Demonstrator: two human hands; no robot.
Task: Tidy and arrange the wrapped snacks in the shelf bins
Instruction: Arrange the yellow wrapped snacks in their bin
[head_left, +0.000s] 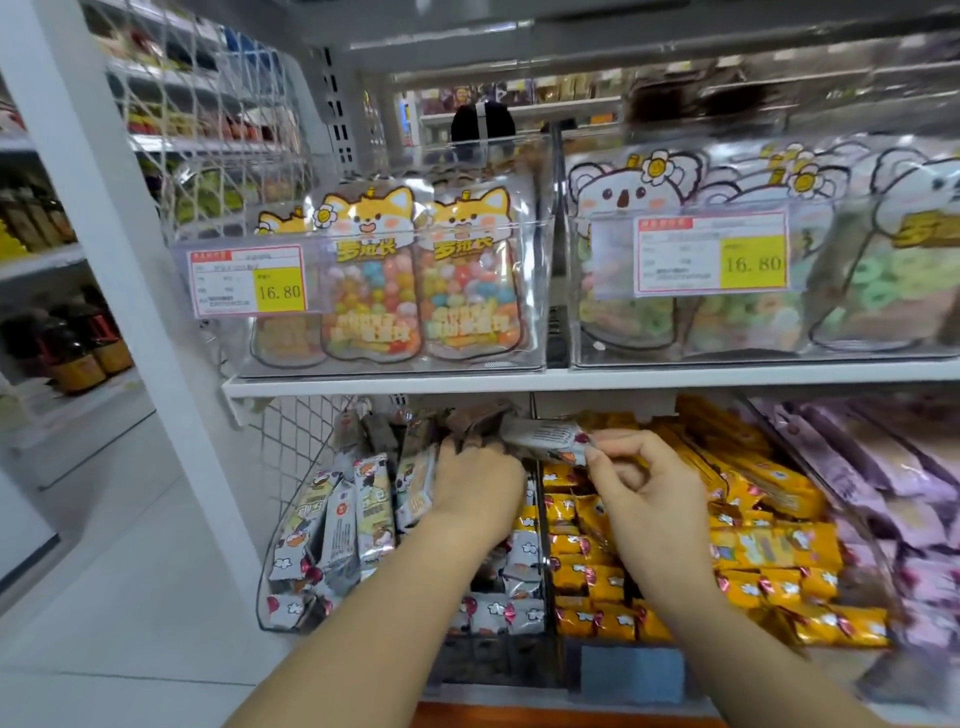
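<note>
1. The person's left hand (475, 486) is pushed into the clear plastic bin of grey and white wrapped snacks (337, 525) on the lower shelf, at about 7 o'clock in the view.
2. Its fingers curl down into a bunch of dark brown wrapped snacks (475, 418) at the back of that bin. The grip looks closed on them, but the fingertips are hidden.
3. The person's right hand (641, 491) is just to the right, near 6 o'clock.
4. Its thumb and first finger pinch one end of a white wrapped snack bar with small print (545, 436). The bar is lifted up and lies sideways over the wall between two bins.
5. Under the right hand is the bin of yellow wrapped snacks (753, 545). They lie in rows and piles.
6. At 4 o'clock there is a bin of pale purple wrapped snacks (883, 467).
7. On the white upper shelf (571, 382), at 10 o'clock, a clear box holds fox-shaped bags of round candy in many colours (371, 275).
8. At 2 o'clock another clear box holds koala-shaped bags of ring candy (623, 249).
9. Both boxes have a yellow price tag (280, 290) on the front.
</note>
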